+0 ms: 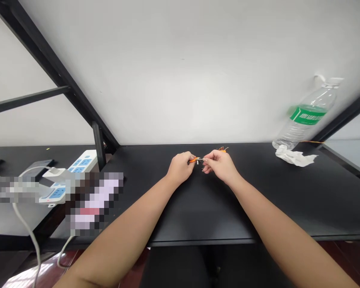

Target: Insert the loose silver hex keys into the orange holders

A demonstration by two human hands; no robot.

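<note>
Both hands meet over the middle of the black tabletop (180, 216). My left hand (181, 168) is closed in a pinch on a small, slim orange piece (193, 160) with a pale end pointing right. Close beside it, my right hand (219, 164) has its thumb and forefinger pressed together at a thin, light-coloured tip (201, 159). Whether that tip belongs to the orange piece is too small to make out. Partly hidden behind my right hand lies an orange bundle (223, 150) with thin brownish strands sticking out.
A clear plastic bottle (307, 114) with a green label stands at the right by the wall, crumpled tissue (295, 156) before it. To the left are a blurred-out phone-like object (99, 202), a white power strip (85, 160) with cables, and a black frame post (99, 146).
</note>
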